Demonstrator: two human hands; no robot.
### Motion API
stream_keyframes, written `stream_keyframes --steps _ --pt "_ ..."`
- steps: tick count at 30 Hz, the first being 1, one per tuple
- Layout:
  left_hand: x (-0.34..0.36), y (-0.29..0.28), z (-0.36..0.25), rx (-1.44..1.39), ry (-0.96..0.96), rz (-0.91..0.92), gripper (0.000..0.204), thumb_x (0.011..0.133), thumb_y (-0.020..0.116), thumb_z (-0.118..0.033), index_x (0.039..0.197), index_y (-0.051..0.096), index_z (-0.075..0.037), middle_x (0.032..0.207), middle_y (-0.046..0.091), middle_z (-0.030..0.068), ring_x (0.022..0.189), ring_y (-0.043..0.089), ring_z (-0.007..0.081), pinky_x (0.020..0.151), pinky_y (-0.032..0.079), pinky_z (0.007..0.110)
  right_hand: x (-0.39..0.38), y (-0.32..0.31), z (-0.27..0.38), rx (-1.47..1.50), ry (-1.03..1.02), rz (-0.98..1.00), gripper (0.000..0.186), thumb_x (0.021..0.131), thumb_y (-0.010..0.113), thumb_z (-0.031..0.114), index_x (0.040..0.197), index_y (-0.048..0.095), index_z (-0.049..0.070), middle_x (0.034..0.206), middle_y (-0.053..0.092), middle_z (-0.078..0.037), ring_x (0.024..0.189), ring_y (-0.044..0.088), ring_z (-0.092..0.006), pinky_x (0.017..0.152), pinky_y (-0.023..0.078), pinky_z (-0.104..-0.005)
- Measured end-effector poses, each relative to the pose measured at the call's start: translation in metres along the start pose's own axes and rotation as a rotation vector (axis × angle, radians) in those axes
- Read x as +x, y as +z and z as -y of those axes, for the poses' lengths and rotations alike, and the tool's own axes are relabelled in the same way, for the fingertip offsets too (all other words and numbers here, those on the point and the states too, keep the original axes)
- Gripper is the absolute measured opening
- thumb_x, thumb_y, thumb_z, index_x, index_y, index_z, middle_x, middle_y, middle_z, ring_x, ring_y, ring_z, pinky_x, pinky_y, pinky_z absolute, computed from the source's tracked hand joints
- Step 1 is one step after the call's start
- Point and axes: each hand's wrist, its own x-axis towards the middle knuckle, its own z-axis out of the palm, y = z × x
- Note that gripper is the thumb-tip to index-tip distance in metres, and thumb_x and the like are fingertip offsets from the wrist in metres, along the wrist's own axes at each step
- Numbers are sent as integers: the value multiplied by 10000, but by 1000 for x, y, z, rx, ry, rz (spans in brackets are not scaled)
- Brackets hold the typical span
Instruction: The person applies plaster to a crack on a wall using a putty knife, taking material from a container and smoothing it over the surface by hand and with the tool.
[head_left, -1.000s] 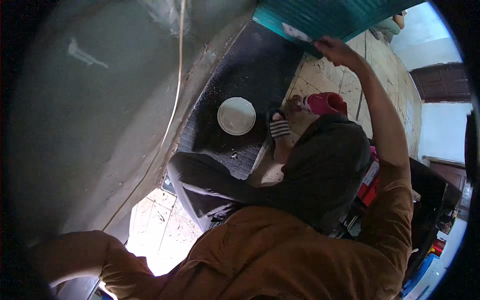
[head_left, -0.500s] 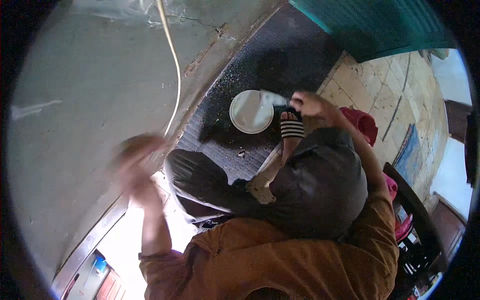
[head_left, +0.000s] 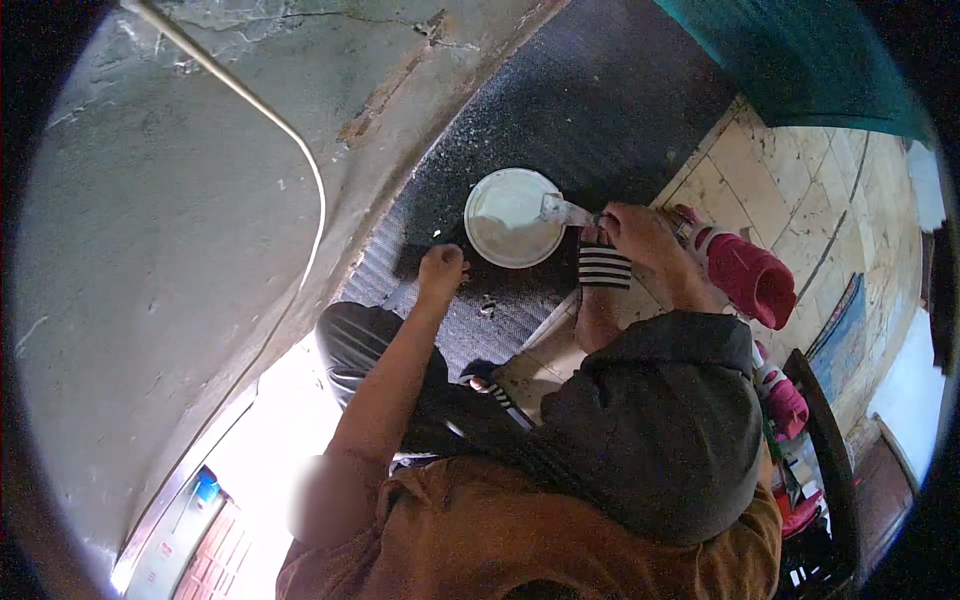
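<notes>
A round white tub (head_left: 515, 183) stands on the dark ribbed mat, with a greyish-white paste spread inside; its depth is hard to judge. My right hand (head_left: 640, 235) grips the handle of a putty knife at the tub's right side. The putty knife (head_left: 568, 212) has a pale, smeared blade whose tip reaches over the tub's right rim. To the lower left of the tub, apart from it, is my left hand (head_left: 443, 272) with its fingers curled in. What those fingers hold, if anything, is hidden.
At my left rises a grey wall (head_left: 180, 240) with a pale cable (head_left: 310, 160) hanging along it. My striped sandal (head_left: 605, 265) is just below the right hand. Pink-red shoes (head_left: 745, 275) lie on the tiles (head_left: 760, 180). Crumbs dot the mat (head_left: 600, 80) beside the wall.
My left hand has come away from the wall, moving right and up toward the tub. The right hand still holds the putty knife, its blade now at the tub's right rim.
</notes>
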Motion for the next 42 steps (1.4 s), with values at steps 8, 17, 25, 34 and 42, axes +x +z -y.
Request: stream_keyframes --steps 8,17,25,34,42 --pt "13 21 -2 80 61 -115 299 945 653 -217 1083 644 48 841 711 111 648 690 174 518 574 296 7 3 4 104 -78 -9 272 960 561 322 978 668 72 949 708 -195 898 680 -411 800 533 -521" --pt "36 22 9 -21 69 -120 343 937 690 -234 1115 672 58 917 724 122 689 683 146 578 582 280 16 27 -7 70 -78 41 285 982 522 328 1030 680 96 1013 708 -173 942 673 -401 831 533 -508" --pt "24 27 -25 -241 57 -39 336 992 626 -189 1204 646 72 1010 712 103 821 684 159 722 600 303 10 13 -1 120 -65 -62 271 980 529 336 1017 679 114 946 713 -177 870 684 -408 786 543 -519" --pt "5 34 -76 -207 98 -11 315 1000 610 -158 1202 641 81 1015 702 113 849 682 169 760 607 314 -2 -16 8 31 -157 -202 253 968 590 308 1059 683 91 952 712 -195 867 686 -407 755 537 -481" --pt "-10 38 -112 -301 228 -26 291 1001 602 -155 1184 658 64 1001 706 105 869 677 154 752 599 310 0 -55 32 103 -134 -226 206 959 598 331 1030 660 147 898 714 -160 800 699 -375 709 547 -491"
